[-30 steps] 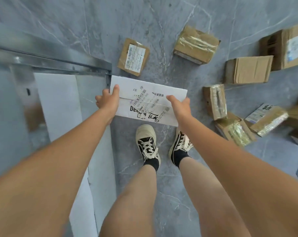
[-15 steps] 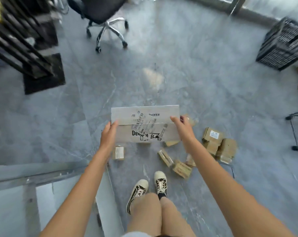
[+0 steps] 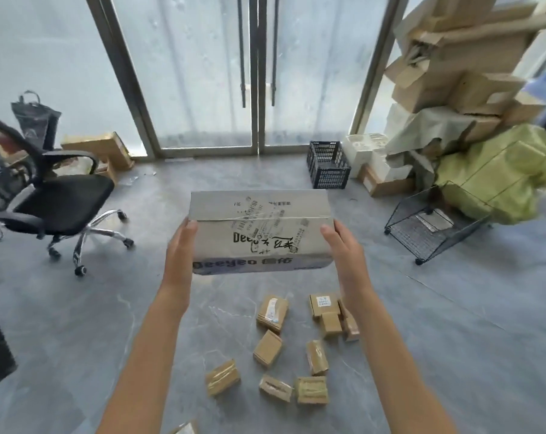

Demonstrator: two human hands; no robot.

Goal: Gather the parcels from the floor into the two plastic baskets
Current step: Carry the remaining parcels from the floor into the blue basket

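Bare forearms (image 3: 159, 339), no sleeves.

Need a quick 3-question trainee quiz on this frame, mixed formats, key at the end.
1. True or false: the large grey cardboard box rests on the floor.
2. The black plastic crate stands: A) beside the black office chair; B) near the glass doors; C) between the person's feet.
3. Fill in: the left hand and right hand press the box's two ____.

Key: 1 false, both hands hold it up above the small brown parcels. 2 B. 3 ends.
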